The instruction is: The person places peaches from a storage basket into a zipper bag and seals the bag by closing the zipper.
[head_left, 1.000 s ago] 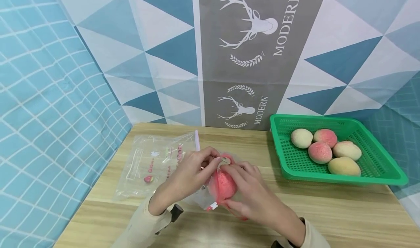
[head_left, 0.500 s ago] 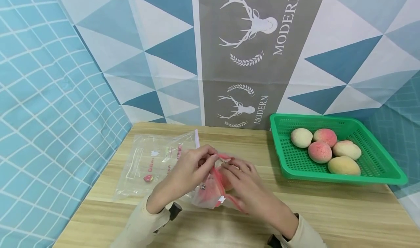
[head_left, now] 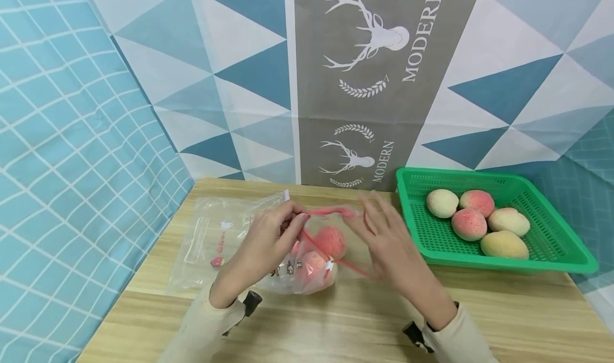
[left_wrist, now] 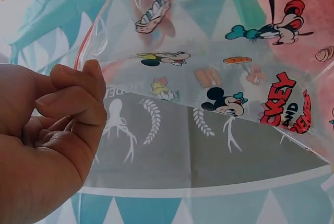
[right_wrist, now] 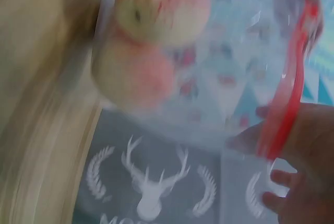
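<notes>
A clear zip bag with a red zip edge and printed cartoon figures lies in front of me in the head view. It holds peaches, two of which show plainly in the right wrist view. My left hand pinches the bag's mouth at its left corner. Fingers extended and spread, my right hand touches the right side of the mouth, which gapes between the hands. A white slider sits on the near zip edge. Motion blurs the right fingertips.
At the right of the wooden table stands a green basket with several peaches. Another clear bag, printed with strawberries, lies flat on the left, partly under my left forearm. A patterned cloth hangs behind.
My right hand has come away from the peach near the mouth and moved right and up, its fingers spreading. The bag's mouth is wider, and its peaches lie lower inside.
</notes>
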The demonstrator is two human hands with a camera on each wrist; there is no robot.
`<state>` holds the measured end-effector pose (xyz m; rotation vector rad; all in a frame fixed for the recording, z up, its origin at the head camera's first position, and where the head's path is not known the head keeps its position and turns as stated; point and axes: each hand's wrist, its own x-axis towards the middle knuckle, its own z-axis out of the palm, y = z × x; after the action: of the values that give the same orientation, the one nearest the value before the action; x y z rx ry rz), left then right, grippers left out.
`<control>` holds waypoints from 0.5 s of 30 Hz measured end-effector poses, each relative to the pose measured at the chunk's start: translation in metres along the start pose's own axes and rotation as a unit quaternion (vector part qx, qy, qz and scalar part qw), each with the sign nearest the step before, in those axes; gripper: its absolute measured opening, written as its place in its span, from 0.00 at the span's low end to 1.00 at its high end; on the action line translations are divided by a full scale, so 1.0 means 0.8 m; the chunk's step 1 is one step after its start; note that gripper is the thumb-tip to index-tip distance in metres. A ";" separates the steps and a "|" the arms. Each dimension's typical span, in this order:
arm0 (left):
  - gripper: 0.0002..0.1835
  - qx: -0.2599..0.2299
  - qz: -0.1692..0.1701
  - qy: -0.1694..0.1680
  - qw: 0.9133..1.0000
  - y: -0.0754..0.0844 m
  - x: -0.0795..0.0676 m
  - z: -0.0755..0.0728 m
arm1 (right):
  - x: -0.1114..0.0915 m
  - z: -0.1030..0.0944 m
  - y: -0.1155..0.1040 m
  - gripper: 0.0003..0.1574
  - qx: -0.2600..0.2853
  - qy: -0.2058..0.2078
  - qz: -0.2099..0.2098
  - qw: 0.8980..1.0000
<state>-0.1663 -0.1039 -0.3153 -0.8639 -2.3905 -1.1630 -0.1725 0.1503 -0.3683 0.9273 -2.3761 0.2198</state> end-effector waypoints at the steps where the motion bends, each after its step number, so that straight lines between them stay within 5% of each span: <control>1: 0.05 0.000 -0.001 0.000 1.000 -0.001 0.000 0.001 | -0.002 0.001 0.007 0.43 0.000 0.000 0.016 1.000; 8: 0.04 -0.007 0.004 -0.017 1.000 -0.003 0.000 0.010 | -0.019 0.005 0.029 0.29 0.061 -0.019 0.073 0.995; 15: 0.04 -0.018 0.002 -0.053 0.998 -0.003 -0.002 0.020 | -0.017 0.003 0.030 0.33 0.111 -0.026 0.085 0.990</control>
<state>-0.1678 -0.0926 -0.3273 -0.9647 -2.4576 -1.1907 -0.1816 0.1753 -0.3765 0.8375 -2.5170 0.5422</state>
